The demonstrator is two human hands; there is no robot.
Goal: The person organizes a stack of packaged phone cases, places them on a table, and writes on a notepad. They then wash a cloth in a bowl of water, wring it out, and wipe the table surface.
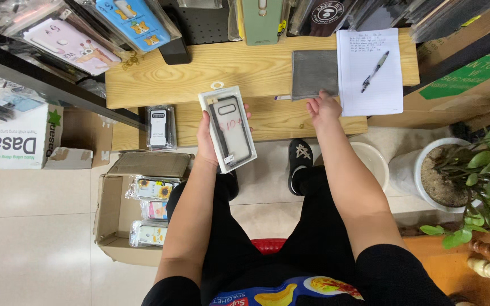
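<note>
Left hand (206, 135) gripped a packaged phone case (228, 128) at frame center, held above the wooden bench (199, 73). Right hand (324, 107) was open, empty, resting at the edge of a grey cloth (313, 72). One case (159, 127) lay on the bench; several more sat in the box (112, 209) at lower left, so sorting looked barely started.

wooden bench (245, 71) with cloth (313, 73), notepad (370, 71)

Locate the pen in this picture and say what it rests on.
In the head view, the pen lies slanted on the white notepad at the right end of the wooden table, just right of the grey cloth and above the right hand.
</note>
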